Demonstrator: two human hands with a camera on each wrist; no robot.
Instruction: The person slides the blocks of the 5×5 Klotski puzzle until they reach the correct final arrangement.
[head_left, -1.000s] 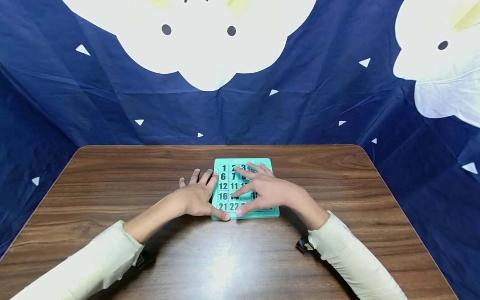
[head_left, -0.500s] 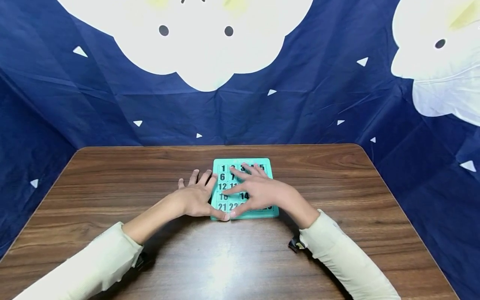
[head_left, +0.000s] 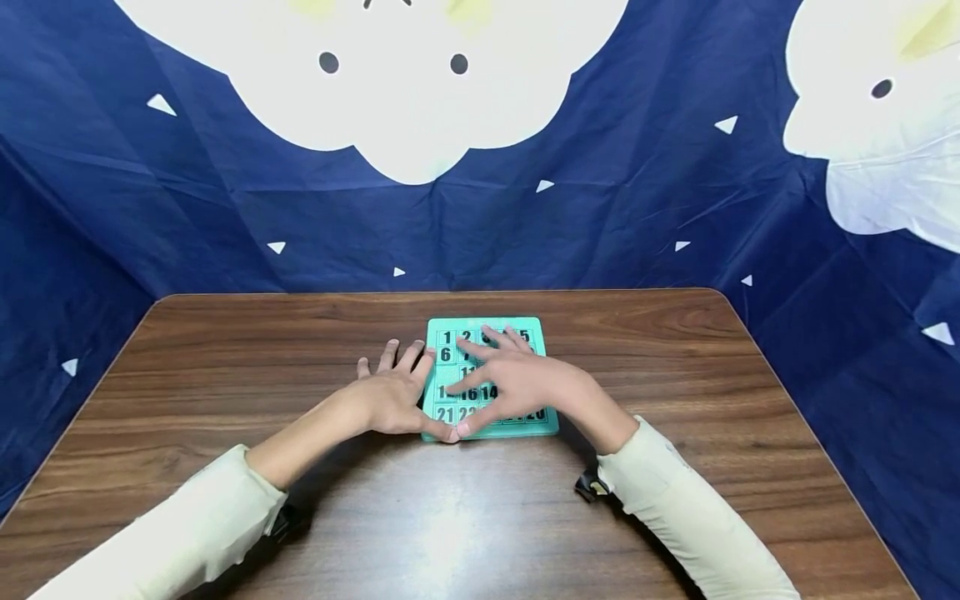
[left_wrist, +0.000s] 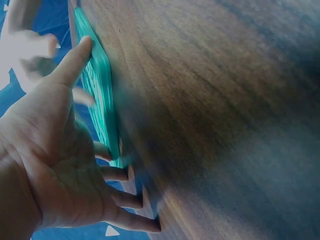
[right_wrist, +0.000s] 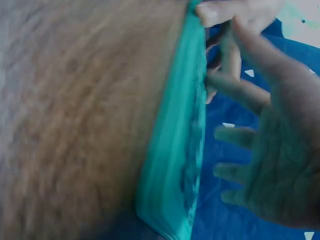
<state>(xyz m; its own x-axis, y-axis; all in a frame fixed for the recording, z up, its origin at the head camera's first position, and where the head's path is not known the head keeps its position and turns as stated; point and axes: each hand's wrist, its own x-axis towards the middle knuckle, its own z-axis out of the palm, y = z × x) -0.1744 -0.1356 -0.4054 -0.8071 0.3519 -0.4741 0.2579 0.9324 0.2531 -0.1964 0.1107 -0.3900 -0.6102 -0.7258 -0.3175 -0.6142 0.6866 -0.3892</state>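
Observation:
A turquoise sliding number puzzle [head_left: 447, 374] with black numerals lies flat on the table. My left hand [head_left: 390, 400] rests along its left side, fingers spread and straight, the thumb on the lower left edge. Over the board hovers my right hand [head_left: 525, 382], fingers fanned out. Its index fingertip touches a tile at the left end of the fourth row, and its thumb meets the left thumb at the front edge. An uncovered gap shows at the left end of the third row. The right hand hides much of the board's right half. In the right wrist view, the puzzle's side [right_wrist: 172, 145] appears edge-on.
The brown wood-grain table [head_left: 247, 350] has rounded far corners. Behind it and at both sides hangs a dark blue cloth [head_left: 360, 225] printed with white clouds and small triangles. A black wrist device [head_left: 591, 485] sits under the right cuff.
My right hand has shifted left across the puzzle. The 14 and 16 tiles have slid right, and the 12 tile has left its third-row place, where a gap now shows. My left hand stays put.

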